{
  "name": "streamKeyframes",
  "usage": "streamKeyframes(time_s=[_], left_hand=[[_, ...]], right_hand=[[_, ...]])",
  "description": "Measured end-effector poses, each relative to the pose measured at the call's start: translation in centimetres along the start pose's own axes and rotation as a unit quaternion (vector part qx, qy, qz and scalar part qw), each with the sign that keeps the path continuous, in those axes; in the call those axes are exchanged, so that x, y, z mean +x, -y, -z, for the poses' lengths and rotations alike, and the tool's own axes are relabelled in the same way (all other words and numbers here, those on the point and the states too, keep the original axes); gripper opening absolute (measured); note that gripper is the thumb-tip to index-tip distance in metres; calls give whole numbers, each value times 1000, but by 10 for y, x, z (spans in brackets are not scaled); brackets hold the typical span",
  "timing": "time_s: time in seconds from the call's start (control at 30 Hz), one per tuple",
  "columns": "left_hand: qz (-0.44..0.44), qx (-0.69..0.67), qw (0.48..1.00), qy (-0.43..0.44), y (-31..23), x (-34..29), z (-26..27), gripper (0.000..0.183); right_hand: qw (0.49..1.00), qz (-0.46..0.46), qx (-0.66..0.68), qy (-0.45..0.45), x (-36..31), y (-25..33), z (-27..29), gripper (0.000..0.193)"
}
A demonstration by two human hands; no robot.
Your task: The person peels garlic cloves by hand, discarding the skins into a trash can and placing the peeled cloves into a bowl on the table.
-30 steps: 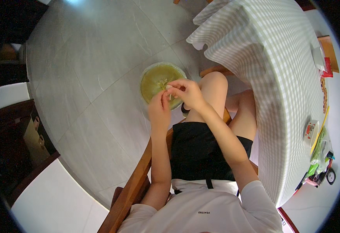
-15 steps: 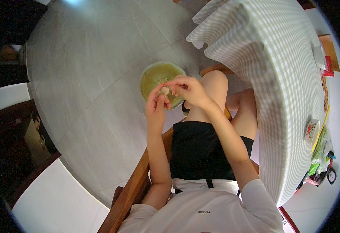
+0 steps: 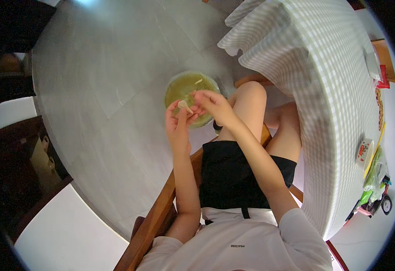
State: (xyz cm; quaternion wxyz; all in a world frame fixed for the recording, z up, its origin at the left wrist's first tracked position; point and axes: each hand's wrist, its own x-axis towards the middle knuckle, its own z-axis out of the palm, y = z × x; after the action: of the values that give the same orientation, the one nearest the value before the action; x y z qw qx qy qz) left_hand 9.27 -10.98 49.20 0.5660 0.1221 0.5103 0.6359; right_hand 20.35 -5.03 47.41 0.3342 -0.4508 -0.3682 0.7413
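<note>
Over a round yellow-green bin (image 3: pixel 178 86) on the floor, my left hand (image 3: pixel 178 128) is closed. Its thumb and fingers pinch a small pale piece of garlic (image 3: pixel 185 106) with a thin tapering end. My right hand (image 3: pixel 215 107) is just to the right of the garlic, its fingers bent and slightly blurred. Whether anything is between those fingertips is not visible. A pale scrap of peel (image 3: pixel 199 81) shows against the bin's inside, beyond my right fingers.
At right stands a table with a checked cloth (image 3: pixel 324 122), bearing a patterned bowl (image 3: pixel 364 152), a green plastic bag (image 3: pixel 372 180) and a red packet (image 3: pixel 383 77). My bare knees (image 3: pixel 251 97) are beside the bin. A wooden chair frame (image 3: pixel 157 212) runs along my left side.
My right hand has shifted slightly down and away from the garlic. My left hand has tilted the garlic so its thin end shows. A pale scrap now shows over the bin.
</note>
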Motion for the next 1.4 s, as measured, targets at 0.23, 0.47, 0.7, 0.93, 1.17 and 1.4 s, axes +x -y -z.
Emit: streamKeyframes(time_s=[0.23, 0.47, 0.7, 0.93, 1.17, 1.4], left_hand=[[-54, 149, 987, -9, -8, -9, -22, 21], [-157, 215, 964, 11, -2, -5, -12, 16], [-131, 255, 958, -2, -3, -4, -3, 12], [-176, 216, 960, -8, 3, -5, -4, 6], [-146, 192, 970, -39, -6, -10, -14, 12], [-127, 221, 967, 22, -8, -7, -10, 14]], right_hand=[[955, 186, -229, 1, -28, 20, 1, 19], [915, 201, -349, -3, -34, 32, 2, 12], [907, 198, -371, 32, -37, 28, -2, 12], [956, 129, -261, 16, -40, 29, -3, 13], [951, 157, -265, -21, -40, 27, -10, 12], [906, 213, -356, -85, -43, 26, -14, 13]])
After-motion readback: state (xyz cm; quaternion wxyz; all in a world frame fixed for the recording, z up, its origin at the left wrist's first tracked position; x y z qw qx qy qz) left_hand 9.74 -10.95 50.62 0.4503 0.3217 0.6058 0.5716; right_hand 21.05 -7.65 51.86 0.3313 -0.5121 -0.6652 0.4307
